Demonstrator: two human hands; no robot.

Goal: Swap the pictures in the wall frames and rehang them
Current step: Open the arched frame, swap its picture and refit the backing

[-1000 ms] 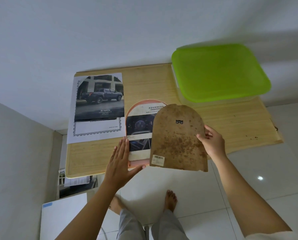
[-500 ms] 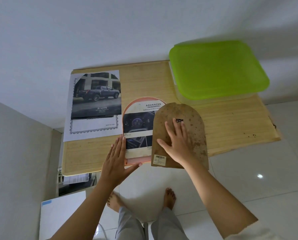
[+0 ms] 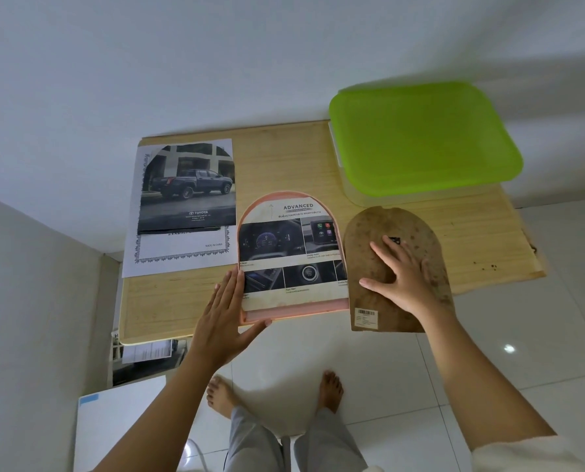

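Bare feet (image 3: 330,390) on white floor tiles. Left hand (image 3: 228,318): fingers straight and pressed together along the left edge of the pink arched frame (image 3: 294,306), thumb at its bottom edge. The frame lies flat at the near edge of the wooden table (image 3: 284,158), with the dashboard picture (image 3: 289,247) in it. Right hand (image 3: 400,277): flat, fingers spread, pressing on the brown backing board (image 3: 417,226), which is just right of the frame and overhangs the table edge. Further left, the truck picture (image 3: 185,195) lies on a white sheet. Far right: green-lidded box (image 3: 420,137).
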